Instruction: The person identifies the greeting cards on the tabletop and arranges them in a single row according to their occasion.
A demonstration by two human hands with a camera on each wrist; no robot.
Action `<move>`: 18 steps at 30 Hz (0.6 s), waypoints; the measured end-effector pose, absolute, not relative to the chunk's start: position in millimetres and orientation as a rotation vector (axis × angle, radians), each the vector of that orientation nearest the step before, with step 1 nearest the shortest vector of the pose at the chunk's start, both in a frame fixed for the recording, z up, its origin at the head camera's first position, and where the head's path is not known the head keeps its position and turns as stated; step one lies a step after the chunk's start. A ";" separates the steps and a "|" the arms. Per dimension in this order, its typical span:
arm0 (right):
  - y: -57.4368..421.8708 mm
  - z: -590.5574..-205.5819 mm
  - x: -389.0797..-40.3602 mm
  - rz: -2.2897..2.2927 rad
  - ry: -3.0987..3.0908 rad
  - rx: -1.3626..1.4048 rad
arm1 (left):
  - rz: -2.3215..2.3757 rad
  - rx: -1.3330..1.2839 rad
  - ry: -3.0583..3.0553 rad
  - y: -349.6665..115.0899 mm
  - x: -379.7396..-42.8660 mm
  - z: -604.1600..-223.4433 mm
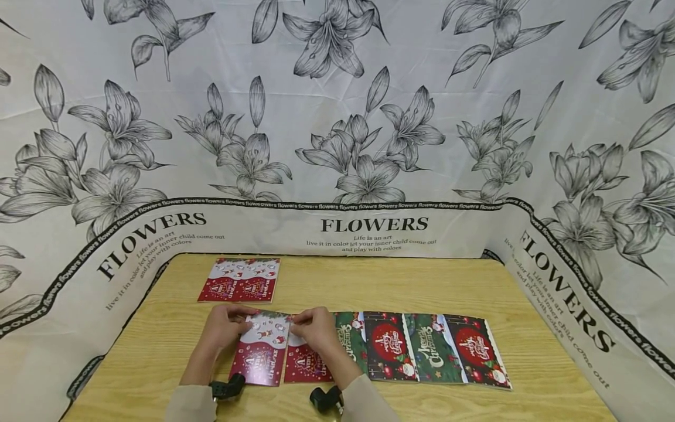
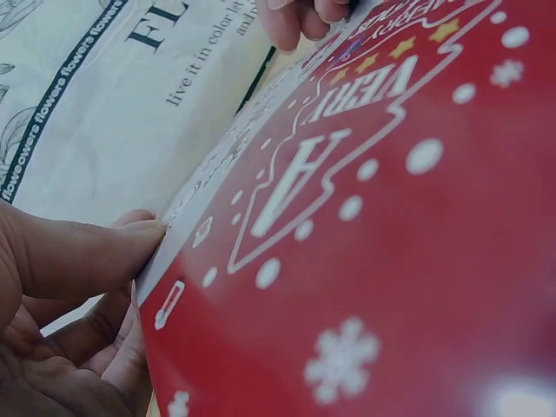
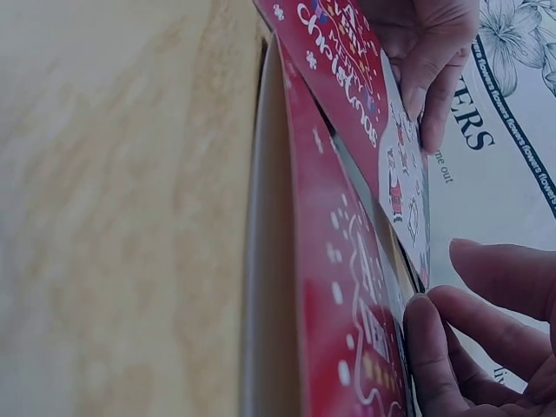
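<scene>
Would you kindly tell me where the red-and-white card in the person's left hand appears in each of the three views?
Head: the card is below centre, left of the picture's middle.
Left wrist: the card fills much of the centre and right.
Right wrist: the card slants down and rightward from the top centre.
Shared landmark: the left hand, which holds this card's edge.

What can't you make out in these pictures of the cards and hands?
Head view: the upper right part of the right red card, covered by the right hand.
Head view: much of the lower part of the green card beside it, behind the right forearm.
Left wrist view: most of the right hand, cut off by the top edge.
Head view: the smaller lettering on the back-left cards, too small to read.
</scene>
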State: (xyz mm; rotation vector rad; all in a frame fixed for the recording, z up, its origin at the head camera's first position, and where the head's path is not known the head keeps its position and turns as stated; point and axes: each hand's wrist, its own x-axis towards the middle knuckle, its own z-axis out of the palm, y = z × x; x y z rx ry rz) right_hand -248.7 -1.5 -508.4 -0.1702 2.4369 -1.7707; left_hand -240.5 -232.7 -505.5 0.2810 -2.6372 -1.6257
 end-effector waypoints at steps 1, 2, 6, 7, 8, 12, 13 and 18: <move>-1.6 -508.3 -248.7 -1.774 2.438 -0.169 | -1.631 0.280 -2.636 -233.0 -240.9 -506.1; -1.8 -508.5 -248.8 -1.777 2.438 -0.169 | -1.636 0.283 -2.634 -233.2 -241.1 -506.5; -2.6 -508.7 -249.6 -1.806 2.430 -0.165 | -1.666 0.284 -2.622 -233.7 -241.1 -505.7; -2.6 -508.5 -250.0 -1.817 2.426 -0.168 | -1.683 0.280 -2.614 -233.9 -241.1 -505.2; -2.6 -508.1 -250.3 -1.827 2.424 -0.171 | -1.702 0.278 -2.606 -234.2 -241.4 -504.8; -1.1 -506.3 -251.4 -1.876 2.404 -0.207 | -1.797 0.251 -2.557 -235.1 -243.5 -503.4; -0.7 -506.0 -251.6 -1.886 2.396 -0.214 | -1.817 0.242 -2.545 -235.4 -244.1 -503.3; 0.8 -505.5 -252.2 -1.906 2.376 -0.229 | -1.861 0.198 -2.521 -234.5 -243.4 -502.0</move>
